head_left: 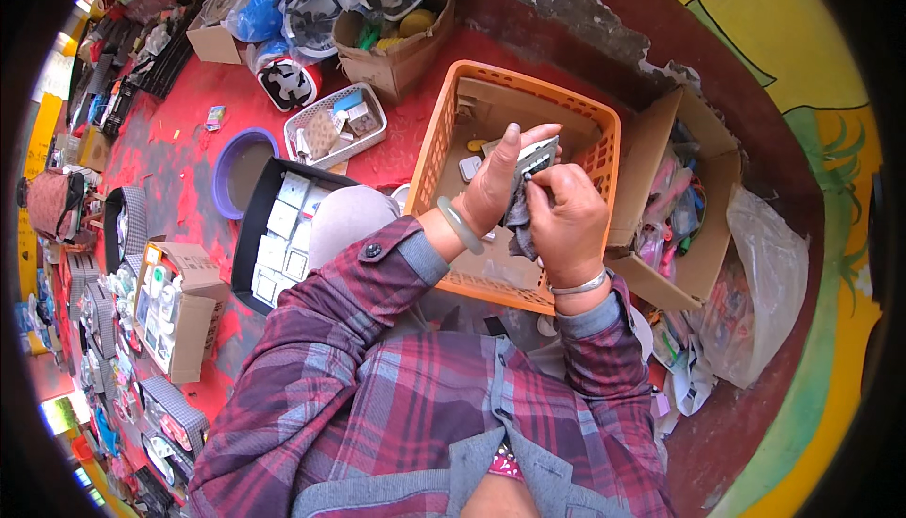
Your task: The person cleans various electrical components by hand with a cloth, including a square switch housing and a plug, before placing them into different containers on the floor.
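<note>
Over the orange plastic basket (439,131), my left hand (493,178) grips a small flat dark-and-white package (541,154). Its thumb points up and its fingers lie behind the package. My right hand (574,218) pinches a dark grey cloth (519,216) against the package's lower part. The cloth hangs down between both hands. Inside the basket, below my hands, are brown cardboard, a small white case (469,168) and a small yellow item (476,145). What is printed on the package is too small to make out.
To the right stands an open cardboard box (698,263) of bagged items beside a clear plastic bag (769,273). Left of the basket are a black tray (247,268) of small white boxes, a purple basin (222,174) and a white basket (373,139). Filled boxes line the wall.
</note>
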Demonstrator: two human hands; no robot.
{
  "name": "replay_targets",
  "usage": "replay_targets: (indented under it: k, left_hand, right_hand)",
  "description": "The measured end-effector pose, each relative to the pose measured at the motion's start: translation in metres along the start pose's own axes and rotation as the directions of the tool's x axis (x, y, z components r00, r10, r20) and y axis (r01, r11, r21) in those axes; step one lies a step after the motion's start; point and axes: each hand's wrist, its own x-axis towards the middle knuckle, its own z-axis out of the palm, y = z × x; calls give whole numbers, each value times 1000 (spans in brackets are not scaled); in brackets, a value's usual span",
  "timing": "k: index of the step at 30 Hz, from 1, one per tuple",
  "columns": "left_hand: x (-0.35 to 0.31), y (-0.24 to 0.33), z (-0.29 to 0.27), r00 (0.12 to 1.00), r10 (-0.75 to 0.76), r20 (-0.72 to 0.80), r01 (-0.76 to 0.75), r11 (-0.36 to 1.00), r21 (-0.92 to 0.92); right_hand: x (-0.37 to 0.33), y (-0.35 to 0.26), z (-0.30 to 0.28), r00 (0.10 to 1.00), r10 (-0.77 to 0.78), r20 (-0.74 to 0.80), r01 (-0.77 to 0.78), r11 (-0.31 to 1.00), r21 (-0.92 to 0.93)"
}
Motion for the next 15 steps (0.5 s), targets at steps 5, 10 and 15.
replay_targets:
  k: [5,10,15]
  left_hand:
    - [-1,3,5,1000,2,-13,-1,999,55]
    - [1,-1,1,998,-11,-54,12,1000,14]
    - [1,1,-1,988,-4,-154,-6,998,-67]
  right_hand:
    - [3,-1,-3,994,96,-44,-90,988,123]
    - [1,5,2,998,52,-40,-42,974,221]
    - [3,6,1,981,-148,123,149,989,0]
